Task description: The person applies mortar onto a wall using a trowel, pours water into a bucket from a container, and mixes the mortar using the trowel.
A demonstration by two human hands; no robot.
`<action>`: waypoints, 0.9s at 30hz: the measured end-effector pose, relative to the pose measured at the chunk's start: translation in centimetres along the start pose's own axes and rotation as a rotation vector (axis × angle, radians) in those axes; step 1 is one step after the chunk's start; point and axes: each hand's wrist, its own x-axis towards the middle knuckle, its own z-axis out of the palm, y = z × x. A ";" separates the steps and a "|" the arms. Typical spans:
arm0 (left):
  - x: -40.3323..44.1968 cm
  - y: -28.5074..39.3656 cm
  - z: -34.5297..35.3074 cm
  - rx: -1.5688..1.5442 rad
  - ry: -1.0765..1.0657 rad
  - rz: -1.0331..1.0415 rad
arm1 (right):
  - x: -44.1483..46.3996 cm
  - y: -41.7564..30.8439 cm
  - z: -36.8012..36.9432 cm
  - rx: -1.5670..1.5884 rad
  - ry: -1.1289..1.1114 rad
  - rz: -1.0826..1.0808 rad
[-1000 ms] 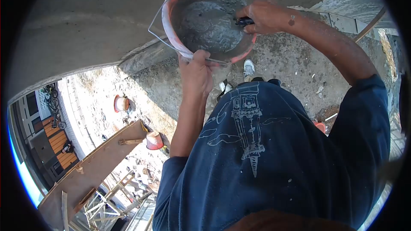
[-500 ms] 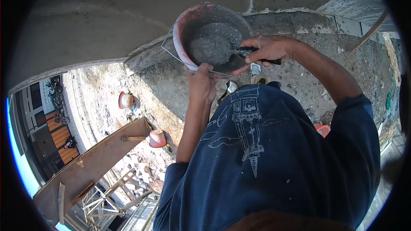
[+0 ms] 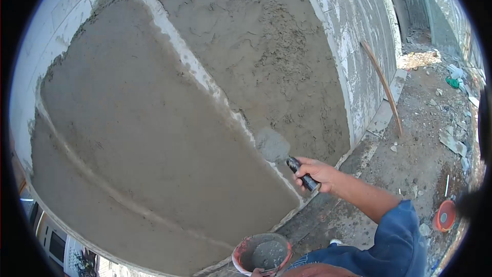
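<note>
My right hand is wrapped round the black handle of a trowel, whose blade is in front of the plastered wall, beside a pale vertical strip. Whether wet mortar lies on the blade or the blade touches the wall is hard to tell. Low in the view, my left hand is at the rim of a red bucket with grey mortar inside. Only a few fingers of that hand show, against the bucket's near edge.
A wooden strip leans on the wall at the right. An orange-red bowl lies on the rough ground, with rubble and plastic scraps near it. A passage opens at the upper right.
The view has swung up from the bucket to the wall. My right hand has left the bucket with the trowel and is now at the wall. The bucket sits lower in view.
</note>
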 end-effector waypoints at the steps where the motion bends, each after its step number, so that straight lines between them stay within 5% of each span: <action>1: -0.1 0.3 0.2 0.004 -0.013 0.005 | -0.6 -2.8 0.5 0.021 0.064 -0.138; 10: 1.0 1.3 4.2 0.006 -0.052 0.018 | -5.9 -29.0 2.7 -0.133 0.435 -1.421; 12: 1.7 1.4 6.4 -0.008 -0.058 0.026 | -6.4 -37.0 -0.8 -0.281 0.678 -1.689; 14: 2.5 1.6 8.8 -0.022 -0.057 0.038 | -8.5 -37.9 4.3 -0.240 1.177 -1.847; 18: 4.7 1.8 14.4 -0.054 -0.056 0.065 | -11.3 -48.2 -2.9 -0.329 1.403 -2.111; 21: 5.9 2.0 18.3 -0.089 -0.040 0.079 | -9.8 -57.0 -8.4 -0.331 2.292 -2.625; 27: 6.1 2.6 24.3 -0.138 -0.012 0.094 | 9.5 -62.7 -6.7 -0.551 1.897 -2.162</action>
